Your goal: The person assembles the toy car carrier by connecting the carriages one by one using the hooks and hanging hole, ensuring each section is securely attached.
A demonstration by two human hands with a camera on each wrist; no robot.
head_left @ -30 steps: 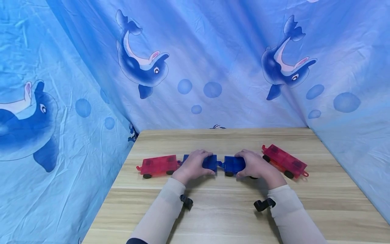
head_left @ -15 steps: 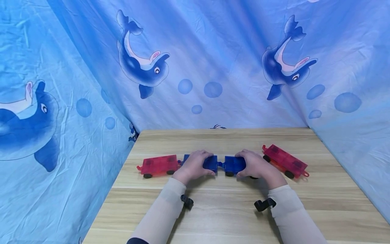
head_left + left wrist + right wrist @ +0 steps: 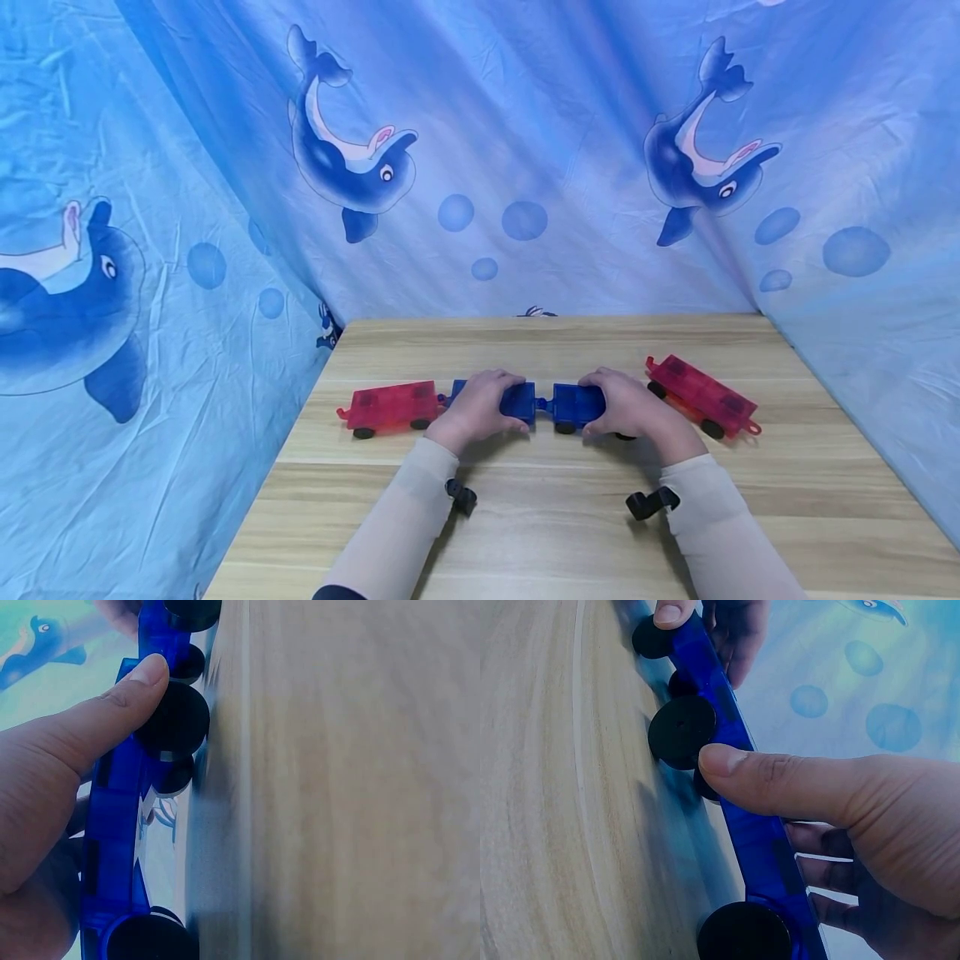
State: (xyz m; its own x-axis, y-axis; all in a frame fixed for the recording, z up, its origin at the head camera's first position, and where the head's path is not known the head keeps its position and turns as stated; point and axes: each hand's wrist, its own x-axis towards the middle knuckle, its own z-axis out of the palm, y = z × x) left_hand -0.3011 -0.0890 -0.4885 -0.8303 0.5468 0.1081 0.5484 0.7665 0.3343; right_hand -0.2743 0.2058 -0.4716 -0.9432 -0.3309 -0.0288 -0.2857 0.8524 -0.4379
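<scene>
Two translucent blue toy train cars stand end to end in the middle of the table, their couplings meeting between them. My left hand (image 3: pixel 480 404) grips the left blue car (image 3: pixel 519 402) from above, thumb on the near side and fingers on the far side. In the left wrist view the thumb presses by a black wheel (image 3: pixel 176 720). The right blue car (image 3: pixel 576 405) is held the same way by my right hand (image 3: pixel 621 407), its thumb (image 3: pixel 735 766) beside a wheel in the right wrist view. Both hands cover parts of the cars.
To the left, a red toy car (image 3: pixel 393 407) meets the left blue car's coupling. Another red car (image 3: pixel 701 394) stands angled on the right, behind my right wrist. The wooden table (image 3: pixel 540 533) ends at a blue dolphin-print curtain (image 3: pixel 585 167).
</scene>
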